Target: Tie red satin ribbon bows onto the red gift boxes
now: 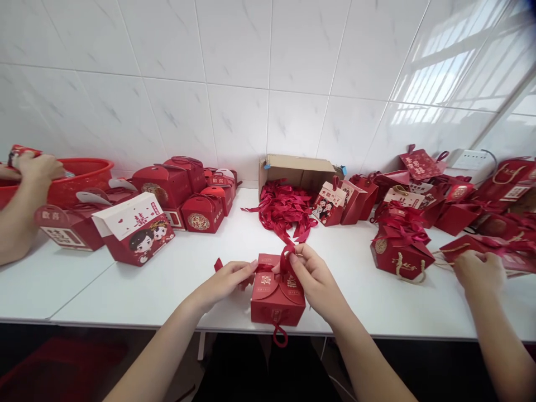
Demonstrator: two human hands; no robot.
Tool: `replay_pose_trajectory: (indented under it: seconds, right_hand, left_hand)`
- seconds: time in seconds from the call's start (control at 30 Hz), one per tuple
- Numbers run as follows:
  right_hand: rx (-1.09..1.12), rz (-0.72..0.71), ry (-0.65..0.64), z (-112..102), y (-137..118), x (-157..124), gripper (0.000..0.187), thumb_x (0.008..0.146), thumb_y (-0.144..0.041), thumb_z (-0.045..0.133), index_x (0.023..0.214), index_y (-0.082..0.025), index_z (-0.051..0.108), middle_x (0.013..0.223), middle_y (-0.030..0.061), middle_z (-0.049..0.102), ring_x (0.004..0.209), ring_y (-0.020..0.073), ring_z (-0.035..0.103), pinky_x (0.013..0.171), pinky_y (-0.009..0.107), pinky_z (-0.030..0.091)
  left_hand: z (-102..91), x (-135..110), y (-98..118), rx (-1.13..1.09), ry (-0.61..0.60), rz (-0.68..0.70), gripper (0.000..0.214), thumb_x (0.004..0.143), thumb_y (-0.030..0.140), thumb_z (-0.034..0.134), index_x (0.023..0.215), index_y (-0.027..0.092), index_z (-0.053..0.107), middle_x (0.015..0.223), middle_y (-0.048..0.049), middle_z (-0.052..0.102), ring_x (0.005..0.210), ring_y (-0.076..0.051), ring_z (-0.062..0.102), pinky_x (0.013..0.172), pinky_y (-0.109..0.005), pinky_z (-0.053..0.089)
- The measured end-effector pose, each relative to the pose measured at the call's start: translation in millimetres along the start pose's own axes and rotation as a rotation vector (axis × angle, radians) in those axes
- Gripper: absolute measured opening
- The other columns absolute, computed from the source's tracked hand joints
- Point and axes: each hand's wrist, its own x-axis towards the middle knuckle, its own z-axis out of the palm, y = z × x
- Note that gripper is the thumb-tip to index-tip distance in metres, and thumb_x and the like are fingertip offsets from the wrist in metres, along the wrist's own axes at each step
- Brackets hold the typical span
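Observation:
A red gift box (274, 310) with gold lettering and curved, overlapping top flaps stands at the table's front edge between my hands. Pinched in the fingers of my right hand (312, 276) is a looped dark red ribbon (286, 259) above the box's right side. My left hand (232, 279) lies at the box's upper left, thumb and fingers closed on the ribbon there, with a loose end showing behind the hand. A red cord loop (280, 336) hangs from the front of the box over the table edge.
Behind the box, a heap of ribbons (285, 209) spills from a cardboard box (301, 163). Red gift boxes (161, 187) stand left; more boxes (402, 254) stand right. Other people's hands work at the far left (39, 167) and far right (479, 273). A red basin (90, 166) sits left.

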Motion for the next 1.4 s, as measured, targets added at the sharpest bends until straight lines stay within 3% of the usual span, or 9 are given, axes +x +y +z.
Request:
replay_pose_trajectory:
  seconds: [0.13,0.27,0.5,0.7,0.83,0.93,1.1,1.27,1.4]
  right_hand:
    - [-0.222,-0.068,0.166,5.5,6.4,2.5,0.015,0.087,-0.034,0.054,0.088,-0.019,0.053,0.076,0.0021,0.065,0.066,0.0146,0.06,0.064,0.026,0.047]
    - [-0.477,-0.179,0.316,6.9,8.9,4.3,0.009,0.084,-0.026,0.054,0.088,-0.019,0.059,0.081,0.0037,0.069,0.07,0.0169,0.062,0.066,0.027,0.047]
    - [-0.685,-0.359,0.048,4.4,3.4,1.4,0.015,0.084,-0.02,0.049,0.084,-0.019,0.065,0.077,0.0042,0.066,0.07,0.0176,0.057,0.065,0.029,0.044]
    - [-0.537,-0.192,0.181,3.5,6.8,5.1,0.033,0.086,-0.035,0.052,0.058,-0.019,0.052,0.055,-0.0002,0.053,0.053,0.0131,0.046,0.052,0.027,0.037]
    - [-0.397,-0.158,0.12,1.9,5.9,5.1,0.031,0.087,-0.038,0.052,0.065,-0.018,0.058,0.06,0.001,0.058,0.057,0.0141,0.051,0.054,0.026,0.042]
    - [-0.338,-0.126,0.146,2.7,6.7,4.8,0.026,0.085,-0.039,0.055,0.072,-0.017,0.061,0.066,0.0031,0.063,0.064,0.0165,0.058,0.06,0.028,0.047]
    - [-0.197,-0.107,0.277,5.7,13.1,7.3,0.023,0.078,-0.035,0.064,0.078,-0.022,0.045,0.069,-0.0013,0.059,0.065,0.0156,0.061,0.063,0.027,0.049]
    - [-0.259,-0.114,0.246,3.7,9.6,9.3,0.036,0.078,-0.035,0.063,0.063,-0.022,0.033,0.056,-0.0075,0.038,0.049,0.0078,0.039,0.047,0.021,0.033]
    - [-0.076,-0.084,0.151,0.9,4.4,9.5,0.026,0.079,-0.038,0.063,0.074,-0.022,0.043,0.065,-0.0039,0.056,0.059,0.0116,0.054,0.057,0.024,0.044]
  left_hand:
    - [-9.2,-10.3,14.7,-0.065,0.023,0.069,0.043,0.079,0.051,0.056,0.054,0.017,0.046,0.053,0.0045,0.039,0.052,-0.01,0.033,0.052,-0.024,0.027]
    - [-4.0,-27.9,55.0,0.041,0.005,0.206,0.036,0.078,0.043,0.059,0.055,0.018,0.051,0.054,0.0032,0.043,0.052,-0.01,0.037,0.049,-0.023,0.03]
    - [18.4,-7.8,101.1,0.279,0.061,0.405,0.028,0.082,0.037,0.058,0.061,0.018,0.062,0.056,0.0016,0.053,0.057,-0.013,0.05,0.054,-0.024,0.041]
    - [12.0,15.9,77.8,0.155,0.13,0.41,0.032,0.085,0.042,0.053,0.107,0.021,0.064,0.097,-0.0051,0.066,0.091,-0.018,0.06,0.081,-0.031,0.047]
    - [4.8,8.0,49.5,0.198,0.039,0.342,0.026,0.079,0.04,0.063,0.093,0.019,0.068,0.091,-0.0048,0.07,0.087,-0.019,0.063,0.081,-0.031,0.048]
    - [7.1,1.3,37.9,0.218,0.124,0.32,0.02,0.078,0.037,0.065,0.078,0.018,0.07,0.081,-0.0034,0.071,0.08,-0.019,0.064,0.078,-0.029,0.048]
    - [19.9,-3.4,36.3,0.146,0.173,0.362,0.017,0.083,0.033,0.058,0.08,0.018,0.064,0.08,-0.0025,0.067,0.079,-0.017,0.062,0.074,-0.028,0.048]
    - [27.4,-1.9,34.8,0.141,0.227,0.417,0.014,0.075,0.028,0.068,0.074,0.017,0.06,0.076,-0.0016,0.065,0.074,-0.016,0.059,0.071,-0.027,0.048]
    - [30.0,1.8,29.7,0.062,0.253,0.394,0.017,0.074,0.03,0.069,0.07,0.016,0.06,0.073,-0.0017,0.065,0.07,-0.015,0.059,0.068,-0.027,0.048]
